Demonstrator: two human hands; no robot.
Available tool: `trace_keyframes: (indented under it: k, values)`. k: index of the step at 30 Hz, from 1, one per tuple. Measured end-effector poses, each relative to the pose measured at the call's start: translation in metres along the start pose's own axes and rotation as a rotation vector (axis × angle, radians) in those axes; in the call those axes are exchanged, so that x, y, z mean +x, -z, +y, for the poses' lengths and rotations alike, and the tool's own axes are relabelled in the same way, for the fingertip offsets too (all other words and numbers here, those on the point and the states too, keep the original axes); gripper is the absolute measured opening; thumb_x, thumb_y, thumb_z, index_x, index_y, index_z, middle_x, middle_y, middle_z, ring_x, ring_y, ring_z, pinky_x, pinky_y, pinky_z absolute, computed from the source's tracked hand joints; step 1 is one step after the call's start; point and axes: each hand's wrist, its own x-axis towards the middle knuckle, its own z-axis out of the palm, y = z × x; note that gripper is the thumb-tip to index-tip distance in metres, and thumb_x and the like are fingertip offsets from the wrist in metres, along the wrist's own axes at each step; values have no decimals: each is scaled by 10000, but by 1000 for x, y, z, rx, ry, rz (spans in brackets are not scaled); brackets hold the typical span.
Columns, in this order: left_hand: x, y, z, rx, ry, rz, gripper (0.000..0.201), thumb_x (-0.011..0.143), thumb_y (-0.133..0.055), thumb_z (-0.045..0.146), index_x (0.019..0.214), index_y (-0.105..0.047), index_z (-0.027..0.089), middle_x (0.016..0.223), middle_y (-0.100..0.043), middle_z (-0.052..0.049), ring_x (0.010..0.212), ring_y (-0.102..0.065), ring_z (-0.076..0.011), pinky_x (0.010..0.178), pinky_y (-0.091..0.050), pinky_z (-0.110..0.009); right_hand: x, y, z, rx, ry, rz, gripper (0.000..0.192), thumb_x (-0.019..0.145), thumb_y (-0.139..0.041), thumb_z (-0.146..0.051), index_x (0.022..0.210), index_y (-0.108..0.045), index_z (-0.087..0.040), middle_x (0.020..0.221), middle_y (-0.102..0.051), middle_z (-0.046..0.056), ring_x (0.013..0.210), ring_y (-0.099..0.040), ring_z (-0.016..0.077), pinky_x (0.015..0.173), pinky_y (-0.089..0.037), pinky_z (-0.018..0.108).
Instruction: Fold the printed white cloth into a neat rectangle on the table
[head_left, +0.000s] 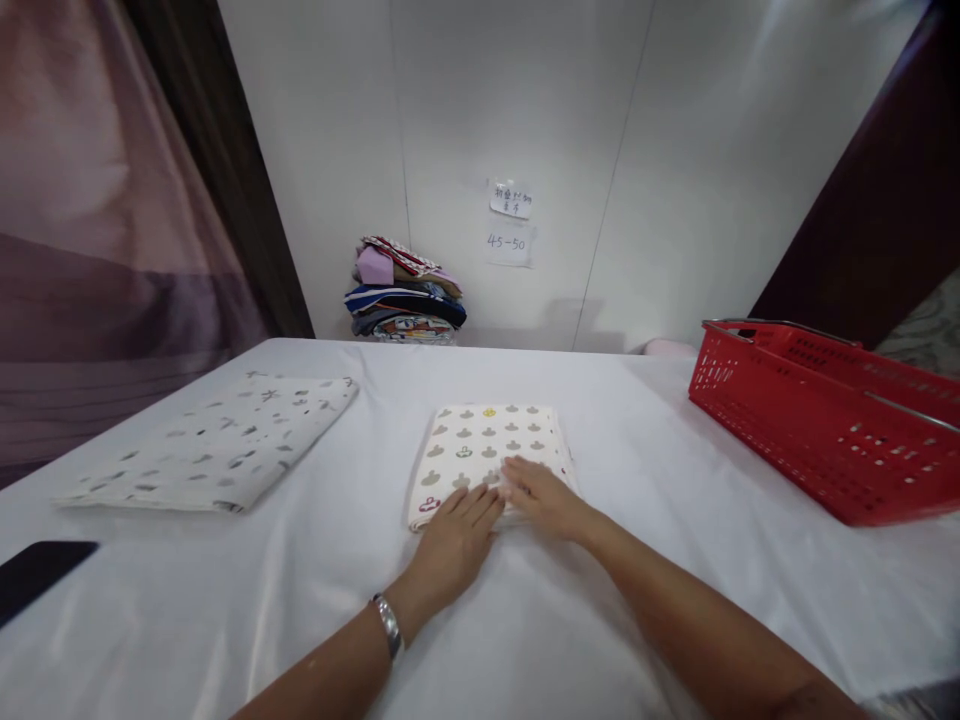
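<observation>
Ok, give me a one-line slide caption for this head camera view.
Both hands, left hand and right hand, press flat on a folded patterned cloth on a white table.

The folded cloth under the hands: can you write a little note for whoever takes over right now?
Left hand: flat, palm down on the near edge of the folded cloth.
Right hand: flat on the same cloth, fingertips beside the left hand's.
Cloth lies folded in the middle of the white table.
Second folded cloth lies to the left, untouched.
Red basket sits to the right.
Done: both cloths folded. Left: neither cloth is in the basket.
</observation>
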Motion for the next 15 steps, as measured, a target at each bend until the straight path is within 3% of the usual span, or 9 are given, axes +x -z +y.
trace_keyframes:
  k: [3, 7, 10, 15]
  values:
    - [3, 3, 0, 2, 5, -18, 357, 887, -432, 232, 1236, -503, 197, 1275, -557, -66, 1192, -498, -235, 996, -389, -449, 16, 15, 29, -47, -192, 202, 322, 914, -392, -360, 1075, -620, -200, 1148, -620, 79, 1093, -526, 202, 932, -375, 339]
    - [6, 7, 2, -31, 14, -2, 342, 889, -445, 274, 1209, -529, 188, 1246, -580, -66, 1173, -515, -241, 985, -406, -451, 38, 32, 66, -116, -616, 224, 271, 888, -428, -329, 859, -646, -171, 931, -661, 73, 870, -580, 175, 726, -393, 262]
    - [6, 13, 0, -94, -2, 63, 321, 904, -424, 285, 1193, -544, 212, 1212, -605, -51, 1139, -544, -216, 973, -428, -430, 48, 30, 80, -106, -701, 188, 282, 859, -470, -394, 784, -632, -176, 800, -663, 55, 745, -582, 169, 595, -351, 248]
    - [1, 19, -24, -119, 75, 198, 310, 907, -426, 261, 1185, -555, 216, 1218, -600, -56, 1162, -526, -209, 1001, -407, -444, 56, 22, 82, -105, -748, 184, 224, 803, -542, -401, 763, -613, -191, 783, -659, 35, 724, -577, 169, 550, -310, 241]
